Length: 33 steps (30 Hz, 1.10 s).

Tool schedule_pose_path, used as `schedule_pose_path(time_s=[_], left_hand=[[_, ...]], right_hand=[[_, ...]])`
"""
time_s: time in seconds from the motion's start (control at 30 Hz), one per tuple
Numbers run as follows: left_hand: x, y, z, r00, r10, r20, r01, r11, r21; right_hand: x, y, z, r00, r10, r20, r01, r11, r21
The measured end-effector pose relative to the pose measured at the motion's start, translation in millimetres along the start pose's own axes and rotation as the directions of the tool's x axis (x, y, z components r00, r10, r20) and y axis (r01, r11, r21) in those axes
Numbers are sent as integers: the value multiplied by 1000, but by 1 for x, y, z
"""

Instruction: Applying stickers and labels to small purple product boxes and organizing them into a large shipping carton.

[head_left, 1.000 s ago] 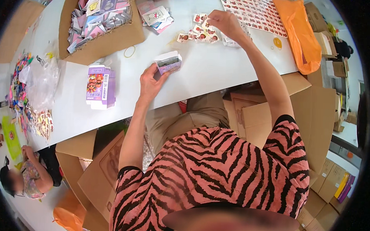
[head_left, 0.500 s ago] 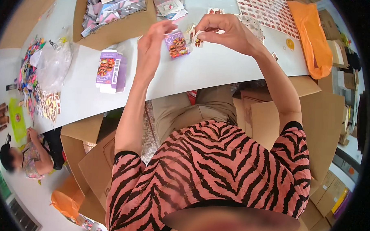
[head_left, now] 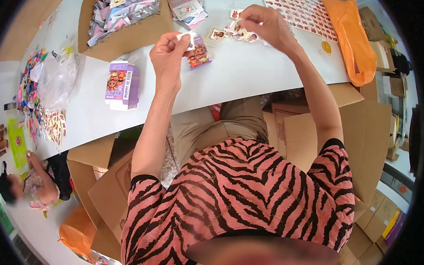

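My left hand pinches a small white sticker piece between thumb and fingers. Just under it a small purple box with cartoon figures lies on the table. My right hand is bent over a loose pile of small cut stickers, thumb and fingertips drawn together; whether a piece is between them is hard to make out. Left of my left hand lies a larger purple carton with the same kind of print, its white end flap out.
A cardboard box full of small cards stands at the back left, with more cards beside it. Sticker sheets and an orange bag lie right. Clear plastic bags lie left. A person sits far left.
My left hand has closed on a white sticker piece and lowered slightly over the small box. My right hand has moved right, away from the left, over the sticker pile.
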<state>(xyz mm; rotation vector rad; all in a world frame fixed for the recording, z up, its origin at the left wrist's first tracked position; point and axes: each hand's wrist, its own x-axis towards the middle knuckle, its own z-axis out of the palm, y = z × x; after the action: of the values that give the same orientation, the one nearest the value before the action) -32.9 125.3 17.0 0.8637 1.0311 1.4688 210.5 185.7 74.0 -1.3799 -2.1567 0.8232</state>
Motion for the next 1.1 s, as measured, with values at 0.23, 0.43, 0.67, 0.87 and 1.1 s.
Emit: schedule_pose_path(time_s=[0.23, 0.43, 0.67, 0.87, 1.1], left_hand=[[-17, -13, 12, 1000, 0, 16, -2, 990, 144], [-27, -34, 17, 984, 79, 160, -138, 909, 394], [-30, -30, 10, 974, 67, 217, -164, 869, 468], [-20, -59, -23, 996, 73, 56, -91, 885, 456], [-16, -63, -25, 997, -52, 53, 40, 977, 209]], right_hand=[[-6, 23, 33, 934, -281, -219, 246, 953, -175], [-22, -14, 66, 981, -94, 168, 23, 925, 380], [-14, 23, 97, 968, -78, 238, -80, 804, 589], [-17, 25, 134, 962, -100, 253, -134, 635, 761], [-17, 25, 124, 973, 50, 226, -196, 703, 684]])
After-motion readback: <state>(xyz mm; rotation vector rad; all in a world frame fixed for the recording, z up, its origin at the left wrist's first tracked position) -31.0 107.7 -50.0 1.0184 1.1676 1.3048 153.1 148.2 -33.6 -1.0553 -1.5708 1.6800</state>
